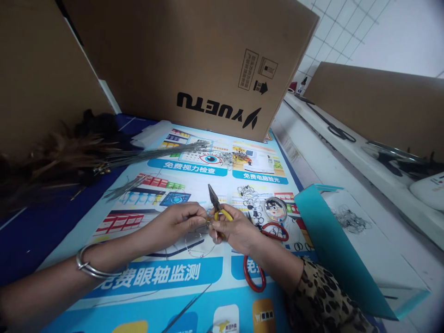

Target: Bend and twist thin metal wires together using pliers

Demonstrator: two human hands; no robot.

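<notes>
A thin wire loop point(201, 255) is at the centre of the work, partly above the printed desk point(145, 307), with its upper part at the fingertips. The left hand point(185, 219) pinches it between thumb and forefinger; the right hand point(232, 226) curls around the yellow-handled pliers point(215, 202) while its thumb and forefinger close in on the same spot. This piece seems partly worked: it is already curved, but whether its ends are joined is hidden by the fingers. Around it, small dark looped pieces point(248, 196) look shaped, whereas a long bundle of straight wires point(163, 153) and a shorter bundle point(125, 188) appear unworked, so plenty probably remains. A wire tangle point(350, 221) lies in the turquoise box point(329, 249); its stage is unclear. The loop bows toward the wearer, widest roughly left to right, while the pliers' long axis slants, nose pointing away from the wearer and slightly left, nothing visible in its bite.
</notes>
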